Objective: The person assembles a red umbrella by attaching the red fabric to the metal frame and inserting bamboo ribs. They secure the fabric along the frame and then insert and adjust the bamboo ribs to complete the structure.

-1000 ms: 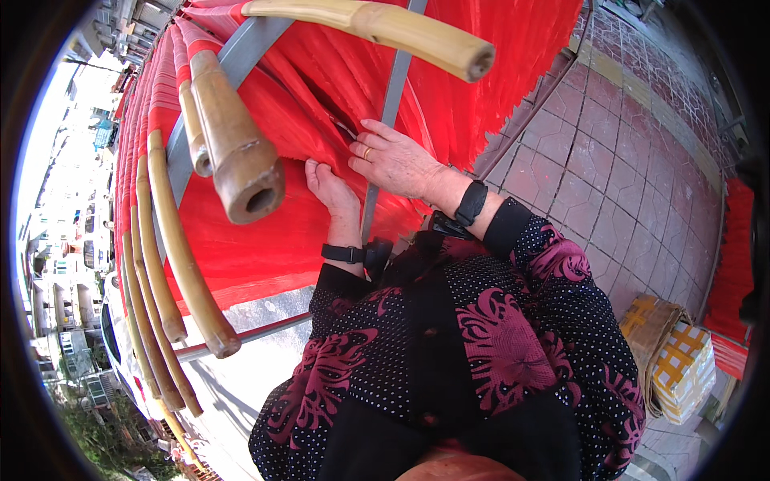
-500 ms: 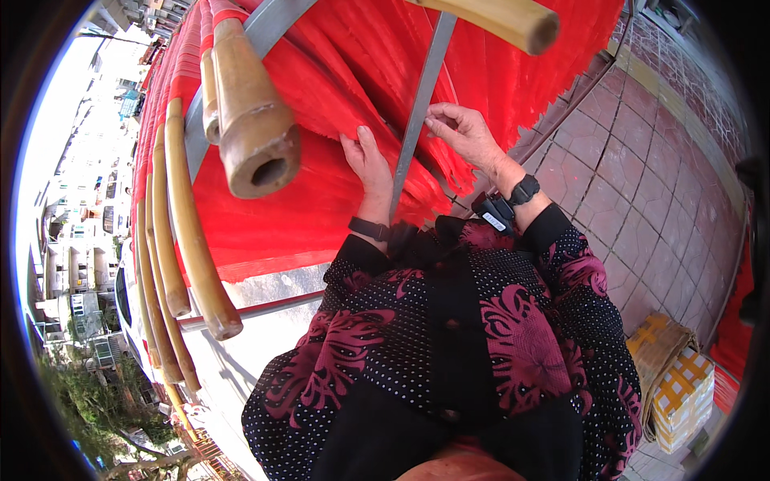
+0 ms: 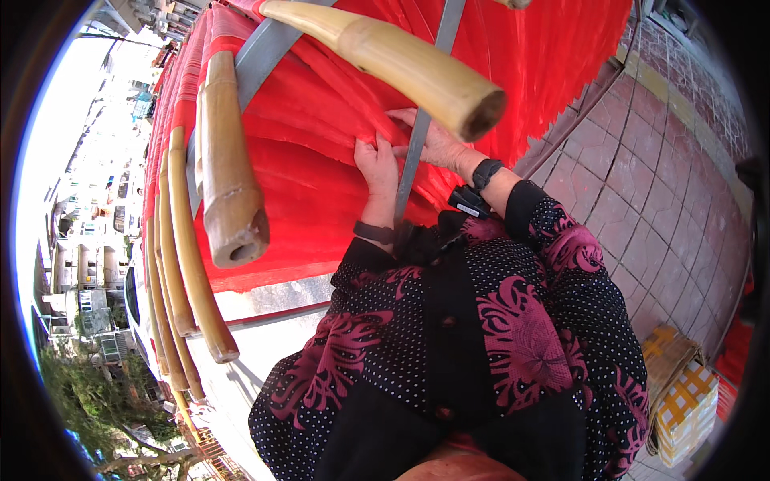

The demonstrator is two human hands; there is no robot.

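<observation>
Red sheets, cloth or paper I cannot tell, hang in long folds with ragged lower edges. My left hand pinches a gathered fold of them between thumb and fingers. Close beside it on the right, my right hand reaches behind a grey metal bar and grips the same folds; the bar covers part of its fingers. Above my hands a thick bamboo pole slants down toward its cut end. Another bamboo pole points toward me at the left.
Several thinner bamboo poles stick out farther left. A wider grey metal strut crosses the upper left. Paving tiles cover the ground at the right, where a white-and-yellow box stands. Buildings and trees lie beyond the left side.
My right hand has moved left, in behind the metal bar, next to my left hand. My left hand has closed on the fold. The near bamboo poles now appear lower and farther left.
</observation>
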